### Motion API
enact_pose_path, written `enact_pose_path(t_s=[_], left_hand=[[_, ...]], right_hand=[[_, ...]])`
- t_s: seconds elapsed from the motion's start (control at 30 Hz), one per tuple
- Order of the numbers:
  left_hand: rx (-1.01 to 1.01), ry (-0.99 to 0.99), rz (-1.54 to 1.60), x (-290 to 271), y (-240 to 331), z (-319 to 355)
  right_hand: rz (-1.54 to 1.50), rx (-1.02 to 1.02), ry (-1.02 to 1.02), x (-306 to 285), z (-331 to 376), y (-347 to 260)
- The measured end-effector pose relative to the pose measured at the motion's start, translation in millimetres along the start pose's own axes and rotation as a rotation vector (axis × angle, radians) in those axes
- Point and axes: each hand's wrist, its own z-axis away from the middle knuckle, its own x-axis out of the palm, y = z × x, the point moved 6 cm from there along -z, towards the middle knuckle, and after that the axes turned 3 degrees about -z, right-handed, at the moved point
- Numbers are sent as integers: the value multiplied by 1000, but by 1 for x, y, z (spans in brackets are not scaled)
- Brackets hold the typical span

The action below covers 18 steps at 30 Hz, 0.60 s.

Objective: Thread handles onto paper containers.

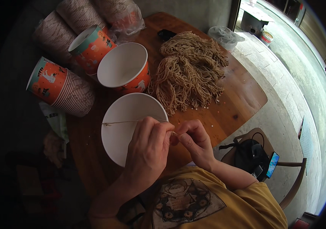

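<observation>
The left hand point(147, 147) and right hand point(193, 139) pinch one thin noodle point(119, 122) over a white paper bowl point(126, 128) on the wooden table point(231, 107). Farther off lie another bowl point(124, 66), a noodle pile point(187, 72) and stacked cups point(62, 87).

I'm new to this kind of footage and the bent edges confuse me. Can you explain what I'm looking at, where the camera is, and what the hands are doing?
There is no machine here: a person in a yellow shirt works with bare hands. The single picture comes from a wide fisheye camera worn on the person's head, looking down, which is why straight edges curve.

The left hand and right hand meet over a wooden table, pinching a thin tan strand that stretches across an empty white paper bowl. Behind it stands a second bowl, orange outside. A heap of tan noodle-like strands lies to the right, and stacks of paper bowls lie on their sides to the left.
</observation>
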Motion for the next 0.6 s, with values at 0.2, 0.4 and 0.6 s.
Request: enact_pose_path(t_s=[0.2, 0.4, 0.6], left_hand=[[-83, -22, 137, 2, -8, 0], [-230, -79, 427, 5, -23, 2], [-290, -88, 522, 8, -28, 2]], right_hand=[[33, 9, -1, -2, 0, 3], [81, 19, -31, -2, 0, 5], [65, 21, -51, -4, 1, 6]])
